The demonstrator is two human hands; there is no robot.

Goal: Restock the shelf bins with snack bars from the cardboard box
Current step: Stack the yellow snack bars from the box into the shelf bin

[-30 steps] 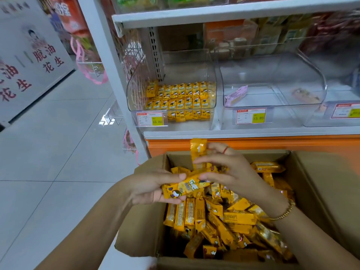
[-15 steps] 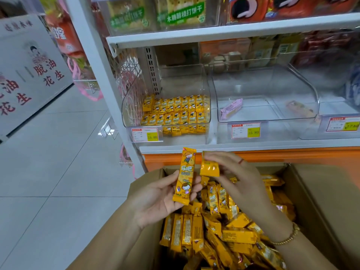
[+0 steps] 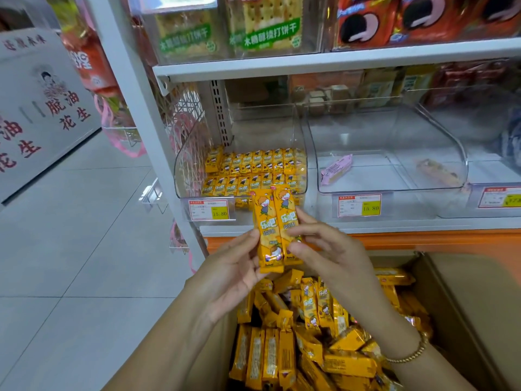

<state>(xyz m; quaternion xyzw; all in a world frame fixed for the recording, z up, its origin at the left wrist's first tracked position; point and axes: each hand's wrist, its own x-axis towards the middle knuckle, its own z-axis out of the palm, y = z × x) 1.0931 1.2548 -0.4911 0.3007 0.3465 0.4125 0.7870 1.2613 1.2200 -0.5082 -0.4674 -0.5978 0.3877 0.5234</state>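
Note:
Two yellow snack bars (image 3: 275,227) stand upright side by side between my hands, above the open cardboard box (image 3: 462,300). My left hand (image 3: 231,273) cups the left bar from below and behind. My right hand (image 3: 328,249) pinches the right bar with thumb and fingers. The box holds several more yellow bars (image 3: 310,342) in a loose pile. Just beyond the bars, the clear left shelf bin (image 3: 186,165) holds rows of the same yellow bars (image 3: 253,170).
A second clear bin (image 3: 394,182) to the right holds one pink packet (image 3: 337,168). Price tags (image 3: 210,210) hang on the bin fronts. A shelf above carries cracker and biscuit packs. Grey tiled floor lies to the left, with a white sign panel (image 3: 36,108).
The right hand brought its bar up beside the one in the left hand, and both bars now stand upright together, raised toward the left bin. The view tilted upward.

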